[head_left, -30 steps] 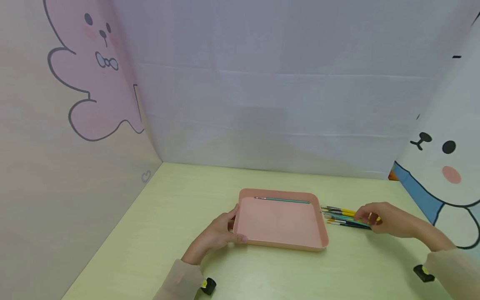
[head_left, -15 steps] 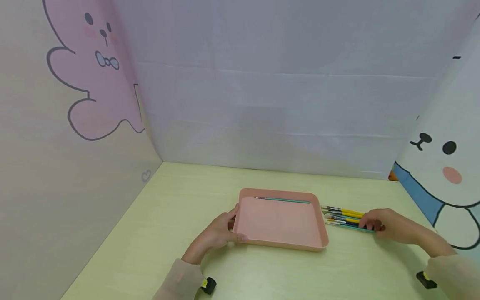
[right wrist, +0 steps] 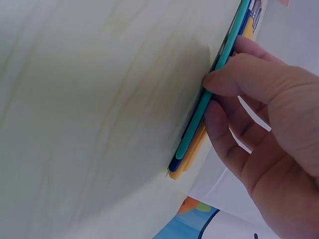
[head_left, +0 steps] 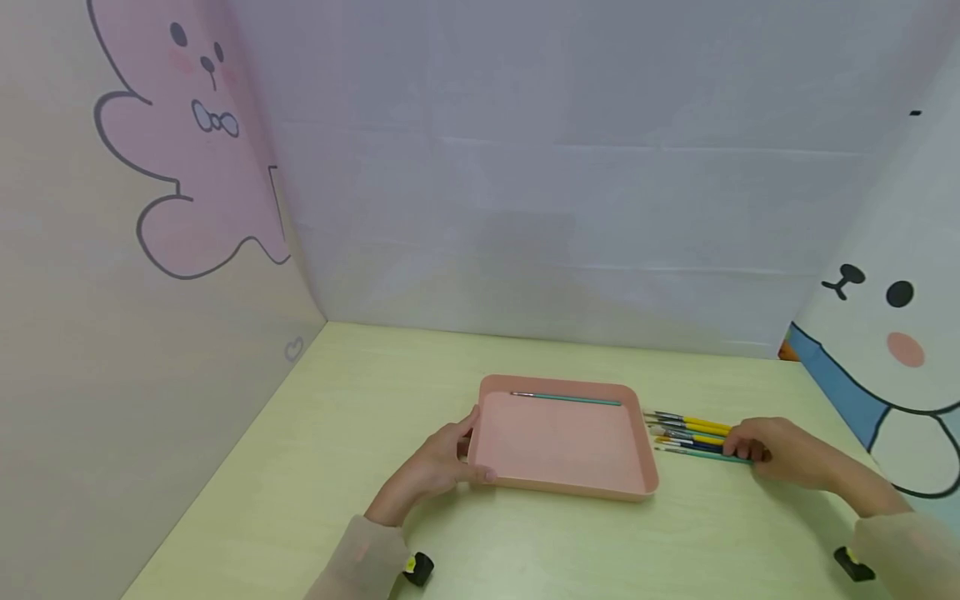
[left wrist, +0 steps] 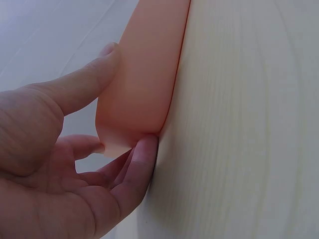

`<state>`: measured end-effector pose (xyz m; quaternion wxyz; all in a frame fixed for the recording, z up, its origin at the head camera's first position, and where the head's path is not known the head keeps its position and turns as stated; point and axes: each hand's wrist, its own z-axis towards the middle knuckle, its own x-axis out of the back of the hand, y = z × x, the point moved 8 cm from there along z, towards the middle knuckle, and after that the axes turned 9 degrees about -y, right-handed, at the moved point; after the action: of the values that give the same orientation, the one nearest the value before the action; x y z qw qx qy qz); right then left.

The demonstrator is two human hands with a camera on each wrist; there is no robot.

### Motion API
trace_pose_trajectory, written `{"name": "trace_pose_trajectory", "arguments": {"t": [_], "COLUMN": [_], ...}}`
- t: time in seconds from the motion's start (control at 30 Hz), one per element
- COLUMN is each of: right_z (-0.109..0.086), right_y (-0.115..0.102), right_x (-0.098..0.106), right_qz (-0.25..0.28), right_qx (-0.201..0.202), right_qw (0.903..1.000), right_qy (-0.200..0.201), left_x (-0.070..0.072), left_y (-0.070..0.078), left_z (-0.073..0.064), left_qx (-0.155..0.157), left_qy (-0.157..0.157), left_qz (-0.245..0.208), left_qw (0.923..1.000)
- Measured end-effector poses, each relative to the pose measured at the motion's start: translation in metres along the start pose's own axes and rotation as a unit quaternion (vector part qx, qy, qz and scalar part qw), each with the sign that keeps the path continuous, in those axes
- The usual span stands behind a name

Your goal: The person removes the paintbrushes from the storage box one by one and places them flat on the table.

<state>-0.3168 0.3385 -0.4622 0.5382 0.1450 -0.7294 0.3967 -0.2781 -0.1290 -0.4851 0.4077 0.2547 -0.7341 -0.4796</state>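
A shallow pink tray (head_left: 558, 486) lies on the table, and my left hand (head_left: 437, 464) grips its near left corner. The left wrist view shows the thumb on one wall of the tray (left wrist: 144, 64) and fingers around the corner. One teal-handled paintbrush (head_left: 573, 399) lies inside along the far wall. Right of the tray, several yellow, dark blue and teal paintbrushes (head_left: 693, 430) lie side by side, bristles toward it. My right hand (head_left: 783, 452) pinches a teal paintbrush (right wrist: 227, 50) by its handle, at the near side of the bunch, partly hiding the other handles.
The pale wooden table (head_left: 360, 392) ends at a white cloth backdrop (head_left: 525, 250). Side sheets with a printed pink bear (head_left: 202, 167) and a white bear (head_left: 885, 350) stand left and right. A small black device (head_left: 418, 569) sits at the left cuff.
My right hand has moved right and toward me, from the middle of the paintbrushes to their near side. A teal paintbrush now lies nearest me. My left hand and the tray stay put.
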Motion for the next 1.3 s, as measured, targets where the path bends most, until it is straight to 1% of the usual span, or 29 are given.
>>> {"name": "trace_pose_trajectory", "arguments": {"t": [0.07,0.1,0.27,0.3,0.37,0.53,0.6,0.63,0.77,0.9,1.13,1.3], "right_z": [-0.001,-0.001,-0.003,-0.004,-0.004,0.002,0.006,0.009,0.021,0.036,0.071,0.096], "right_y": [0.001,0.002,-0.001,-0.001,-0.002,-0.006,-0.011,-0.014,-0.034,-0.055,-0.084,-0.104], "right_x": [0.0,0.0,0.002,0.002,0.004,0.015,0.021,0.024,0.034,0.043,0.05,0.05], "right_qz": [-0.005,-0.008,-0.02,-0.021,-0.025,-0.028,-0.023,-0.019,-0.018,-0.02,0.005,0.016], "right_qx": [-0.003,-0.004,0.015,0.016,0.011,-0.023,-0.026,-0.026,-0.005,0.009,0.002,0.024], "right_qw": [1.0,1.0,0.9995,0.9994,0.9994,0.9992,0.9993,0.9993,0.9993,0.9992,0.9998,0.9996], "right_qy": [0.002,0.002,0.022,0.023,0.024,0.014,0.016,0.018,0.032,0.033,0.017,-0.002], "left_x": [0.0,0.0,0.0,-0.001,-0.001,-0.001,-0.001,-0.001,-0.001,0.0,-0.001,-0.002], "left_y": [0.0,-0.001,0.004,0.004,0.006,0.005,0.005,0.005,0.004,0.003,0.005,0.005], "left_z": [0.0,0.0,-0.003,-0.004,-0.004,-0.004,-0.004,-0.004,-0.005,-0.005,-0.005,-0.004], "left_qx": [-0.004,-0.001,-0.007,-0.003,-0.007,0.002,0.004,0.005,0.004,0.006,0.001,0.001], "left_qy": [-0.002,-0.003,-0.005,-0.006,-0.004,0.0,0.001,0.001,0.004,0.007,0.006,0.005], "left_qz": [-0.001,-0.001,0.003,0.003,0.005,0.009,0.01,0.01,0.013,0.016,0.003,0.006], "left_qw": [1.0,1.0,1.0,1.0,1.0,1.0,0.9999,0.9999,0.9999,0.9998,1.0,1.0]}}
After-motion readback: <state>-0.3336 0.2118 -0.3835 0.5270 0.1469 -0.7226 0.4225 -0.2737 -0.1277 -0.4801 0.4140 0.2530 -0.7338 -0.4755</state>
